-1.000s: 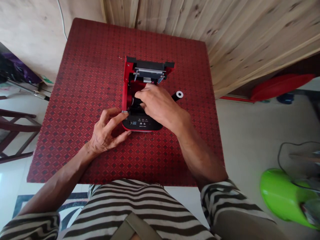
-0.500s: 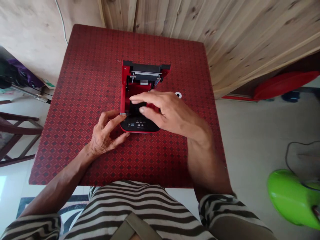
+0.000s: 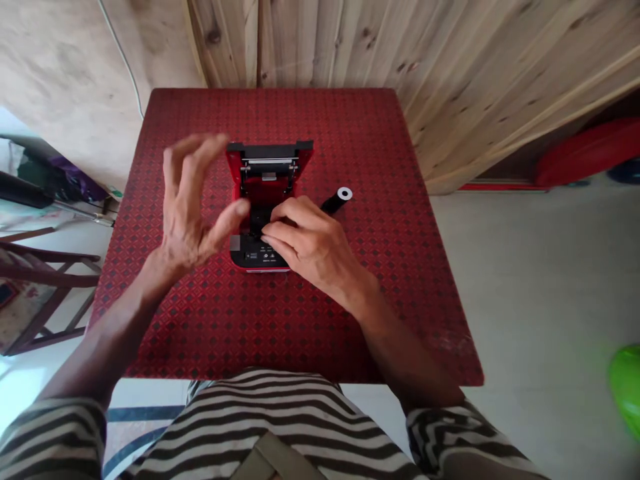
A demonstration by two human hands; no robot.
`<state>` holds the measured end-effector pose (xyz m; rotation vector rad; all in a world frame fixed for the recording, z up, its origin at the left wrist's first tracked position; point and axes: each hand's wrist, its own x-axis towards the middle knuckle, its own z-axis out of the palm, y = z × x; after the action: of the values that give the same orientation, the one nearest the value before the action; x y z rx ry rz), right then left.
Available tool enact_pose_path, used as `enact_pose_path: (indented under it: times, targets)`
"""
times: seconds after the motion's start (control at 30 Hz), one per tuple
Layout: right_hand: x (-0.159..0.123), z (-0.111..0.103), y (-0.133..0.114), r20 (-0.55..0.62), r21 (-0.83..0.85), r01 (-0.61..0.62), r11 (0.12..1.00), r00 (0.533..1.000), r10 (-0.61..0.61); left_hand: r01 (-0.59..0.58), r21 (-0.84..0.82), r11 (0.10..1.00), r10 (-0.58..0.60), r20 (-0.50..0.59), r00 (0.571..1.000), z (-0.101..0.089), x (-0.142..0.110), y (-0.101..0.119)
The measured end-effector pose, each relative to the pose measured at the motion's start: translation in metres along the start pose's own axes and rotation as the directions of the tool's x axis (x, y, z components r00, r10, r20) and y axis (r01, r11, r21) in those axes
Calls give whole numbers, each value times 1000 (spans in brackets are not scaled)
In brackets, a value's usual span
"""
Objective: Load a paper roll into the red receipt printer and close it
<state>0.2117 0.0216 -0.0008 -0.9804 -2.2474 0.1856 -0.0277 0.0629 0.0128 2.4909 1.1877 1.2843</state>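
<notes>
A small red and black printer [image 3: 267, 267] stands on the table with its lid [image 3: 270, 152] raised, showing the roller and the inner bay. My right hand [image 3: 315, 247] reaches over the bay's front right edge, fingers pressed together at the inside. What they grip, if anything, is hidden. Raised at the printer's left side is my left hand [image 3: 193, 207], slightly blurred, fingers and thumb spread with nothing in them. A roll [image 3: 344, 194] with a black outside and a white end lies just right of the printer, partly behind my right hand.
The table [image 3: 225, 333] has a red patterned cover. Behind it rises a wooden plank wall [image 3: 325, 47]. A wooden chair [image 3: 55, 287] stands at the left, a green object [image 3: 625, 393] on the floor at the right.
My left hand has let go of the printer's front left corner and risen with fingers spread. My right hand has lowered and closed its fingers. The roll shows more fully.
</notes>
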Motion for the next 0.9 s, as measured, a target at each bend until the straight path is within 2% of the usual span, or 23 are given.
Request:
enact_pose_path:
  times: [0.1, 0.2, 0.43, 0.67, 0.9]
  targets:
    - [-4, 1, -5, -21, -78, 42, 996, 999, -43, 51, -56, 997, -46, 72, 996, 14, 37, -20]
    - [-6, 1, -9, -42, -199, 90, 976, 994, -101, 56, -109, 992, -38, 166, 985, 20, 42, -22]
    - [-9, 4, -17, -79, -358, 171, 918, 974, -213, -38, -144, 989, 69, 220, 973, 6, -2, 10]
    - [-14, 12, -16, -123, -358, 159, 920, 969, -215, -146, -116, 982, 172, 267, 948, 14, -38, -1]
    - [-21, 9, -14, -103, -291, 130, 948, 981, -166, -241, -87, 967, 255, 265, 930, 17, -46, -7]
